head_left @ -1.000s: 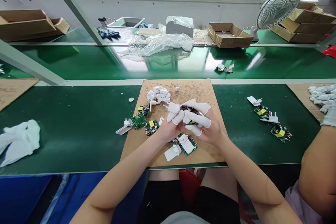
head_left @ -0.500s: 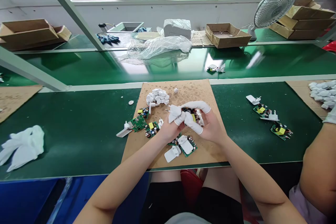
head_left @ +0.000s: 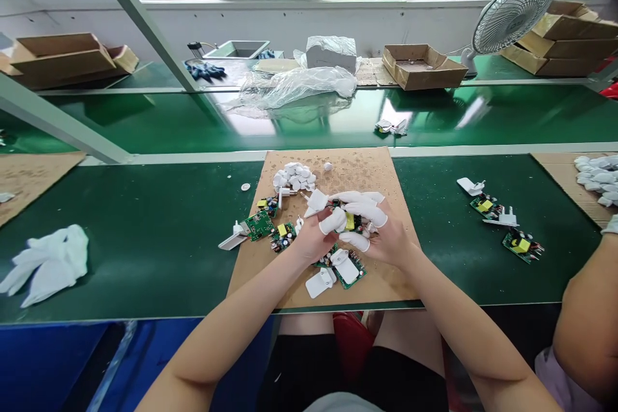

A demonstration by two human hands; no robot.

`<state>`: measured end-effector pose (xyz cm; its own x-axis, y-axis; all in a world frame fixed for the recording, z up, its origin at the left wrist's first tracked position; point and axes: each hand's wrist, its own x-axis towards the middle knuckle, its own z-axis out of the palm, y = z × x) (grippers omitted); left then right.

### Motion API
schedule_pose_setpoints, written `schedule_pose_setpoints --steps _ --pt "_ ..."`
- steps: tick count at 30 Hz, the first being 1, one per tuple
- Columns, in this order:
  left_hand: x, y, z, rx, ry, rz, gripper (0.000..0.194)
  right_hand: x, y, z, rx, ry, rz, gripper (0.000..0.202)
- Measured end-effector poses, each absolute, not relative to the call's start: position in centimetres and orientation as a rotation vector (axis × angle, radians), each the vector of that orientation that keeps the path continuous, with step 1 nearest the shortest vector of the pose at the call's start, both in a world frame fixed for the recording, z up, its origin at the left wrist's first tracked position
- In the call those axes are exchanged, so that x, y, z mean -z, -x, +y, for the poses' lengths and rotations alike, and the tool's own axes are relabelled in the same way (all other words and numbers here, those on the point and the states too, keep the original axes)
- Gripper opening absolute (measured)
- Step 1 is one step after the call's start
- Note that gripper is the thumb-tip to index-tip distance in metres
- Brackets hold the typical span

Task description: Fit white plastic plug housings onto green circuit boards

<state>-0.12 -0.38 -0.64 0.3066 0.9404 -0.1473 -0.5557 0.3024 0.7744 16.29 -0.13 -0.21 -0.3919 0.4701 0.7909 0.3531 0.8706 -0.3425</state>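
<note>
Both hands wear white finger covers and meet over a brown board (head_left: pixel 347 164). Closed on a white plug piece (head_left: pixel 317 201) with prongs pointing left is my left hand (head_left: pixel 318 238). My right hand (head_left: pixel 381 225) closes around a green circuit board with a yellow part (head_left: pixel 350 222), its fingertips near those of my left hand. Left of the hands are circuit boards (head_left: pixel 258 224) and a pile of small white pieces (head_left: pixel 293 177). Below them, a white plate (head_left: pixel 344 266) rests on another circuit board (head_left: pixel 356 275), beside a second white plate (head_left: pixel 319 282).
White gloves (head_left: pixel 53 264) lie at the left. More circuit boards (head_left: pixel 522 246) sit at the right, near a co-worker's arm (head_left: pixel 586 309). Behind are a green belt (head_left: pixel 193 129), plastic wrap (head_left: pixel 299 87), an open carton (head_left: pixel 420 67) and a fan (head_left: pixel 514 13).
My right fingers have spread and shifted around the circuit board, showing more of its yellow part. The white plug piece has moved slightly and turned. The view has shifted slightly.
</note>
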Motion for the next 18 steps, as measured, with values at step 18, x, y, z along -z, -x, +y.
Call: schedule_pose_setpoints --steps 18 --pt "-0.1 -1.0 -0.8 -1.173 -0.59 0.704 0.047 -0.3 -16.2 -0.7 -0.325 0.612 -1.878 0.036"
